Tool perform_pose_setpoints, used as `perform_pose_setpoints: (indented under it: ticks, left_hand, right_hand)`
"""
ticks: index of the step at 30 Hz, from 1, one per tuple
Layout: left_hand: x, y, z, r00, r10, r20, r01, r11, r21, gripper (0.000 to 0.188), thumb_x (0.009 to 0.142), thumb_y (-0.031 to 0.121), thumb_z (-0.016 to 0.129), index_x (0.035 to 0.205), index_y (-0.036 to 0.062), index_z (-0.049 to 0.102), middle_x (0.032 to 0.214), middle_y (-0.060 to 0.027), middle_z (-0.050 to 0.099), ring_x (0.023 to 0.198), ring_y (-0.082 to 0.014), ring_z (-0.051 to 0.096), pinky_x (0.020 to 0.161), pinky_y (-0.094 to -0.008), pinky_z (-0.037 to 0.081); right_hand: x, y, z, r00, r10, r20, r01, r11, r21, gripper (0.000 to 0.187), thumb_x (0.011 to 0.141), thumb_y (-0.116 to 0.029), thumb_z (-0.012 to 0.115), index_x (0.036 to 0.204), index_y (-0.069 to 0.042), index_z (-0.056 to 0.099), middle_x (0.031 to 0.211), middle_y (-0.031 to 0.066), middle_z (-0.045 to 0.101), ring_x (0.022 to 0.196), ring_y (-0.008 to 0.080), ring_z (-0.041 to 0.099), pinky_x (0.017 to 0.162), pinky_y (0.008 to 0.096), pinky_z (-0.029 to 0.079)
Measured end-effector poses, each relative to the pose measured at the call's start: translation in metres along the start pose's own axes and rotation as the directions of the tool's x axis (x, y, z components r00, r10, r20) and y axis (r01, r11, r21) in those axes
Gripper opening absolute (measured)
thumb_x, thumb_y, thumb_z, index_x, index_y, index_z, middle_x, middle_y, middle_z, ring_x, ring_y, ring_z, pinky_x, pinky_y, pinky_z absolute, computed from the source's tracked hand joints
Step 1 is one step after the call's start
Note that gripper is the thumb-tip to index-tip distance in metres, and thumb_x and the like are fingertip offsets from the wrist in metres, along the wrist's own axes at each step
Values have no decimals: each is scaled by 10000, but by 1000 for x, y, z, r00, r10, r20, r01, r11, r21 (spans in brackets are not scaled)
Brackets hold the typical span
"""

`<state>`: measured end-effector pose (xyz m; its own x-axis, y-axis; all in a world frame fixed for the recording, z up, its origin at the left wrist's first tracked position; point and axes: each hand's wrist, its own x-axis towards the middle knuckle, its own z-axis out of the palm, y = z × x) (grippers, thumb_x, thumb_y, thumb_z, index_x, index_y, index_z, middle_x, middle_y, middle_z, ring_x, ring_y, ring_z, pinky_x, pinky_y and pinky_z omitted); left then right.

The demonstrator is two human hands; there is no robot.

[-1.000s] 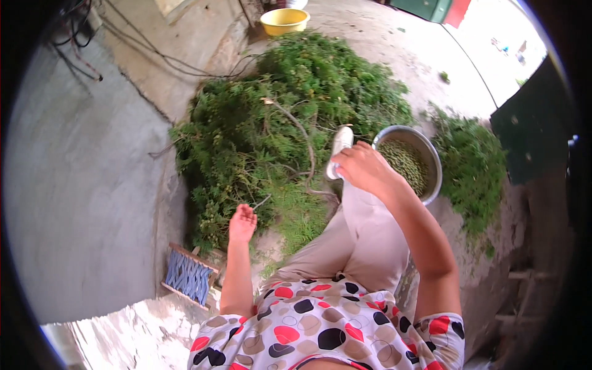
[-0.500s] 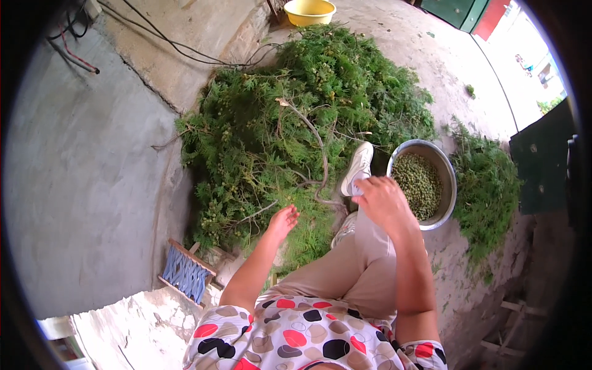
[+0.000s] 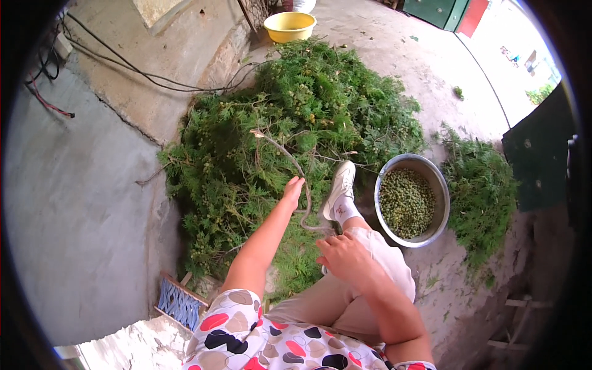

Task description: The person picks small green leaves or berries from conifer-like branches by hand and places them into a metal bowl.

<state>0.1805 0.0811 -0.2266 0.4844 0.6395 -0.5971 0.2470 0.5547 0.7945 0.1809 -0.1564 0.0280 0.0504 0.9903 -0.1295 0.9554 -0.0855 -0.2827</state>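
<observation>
Far left, at eight o'clock, I see a blue woven stool (image 3: 179,303). The big pile of green branches (image 3: 228,160) spreads from nine round to one. At the centre my left hand (image 3: 295,190) is right against a crooked bare stem (image 3: 288,155); I can't tell whether its fingers are clamped on it. My right hand (image 3: 345,256), at five, is by the bent knee, fingers loosely curved, palm hidden, so I can't tell its grip. At three sits a metal pot (image 3: 441,200) of small green fruits (image 3: 406,203), then a smaller green heap (image 3: 481,197).
</observation>
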Motion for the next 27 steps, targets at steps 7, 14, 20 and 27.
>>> perform_pose_setpoints:
  ticks: [7,14,20,27]
  left_hand:
    - [11,18,28,978,188,-96,-184,982,51,450,733,516,602,895,107,506,998,-36,512,972,-176,432,880,-368,290]
    - [-18,23,-16,999,41,22,-41,999,20,462,713,596,589,845,164,494,736,51,546,599,-56,424,532,-231,318]
    - [-37,2,-62,996,93,1,-93,994,50,495,767,577,541,676,90,533,657,14,571,536,-61,462,498,-224,358]
    - [-86,-1,-72,987,79,-142,-132,899,-418,559,771,636,458,580,111,449,558,-26,496,546,-163,493,583,-293,424]
  right_hand:
    - [0,8,10,1000,30,-8,-29,996,84,331,771,-323,589,973,-65,538,838,84,602,826,254,591,835,423,404]
    - [0,6,9,1000,23,-10,-23,999,40,271,753,-275,607,910,-65,538,808,74,589,790,232,581,743,348,420]
    - [-2,12,25,999,31,38,-32,999,32,309,756,-354,596,885,-76,550,799,73,615,774,235,609,732,377,433]
    - [-1,18,24,993,79,90,-83,996,34,330,761,-357,591,923,-71,561,805,86,627,785,241,617,721,361,457]
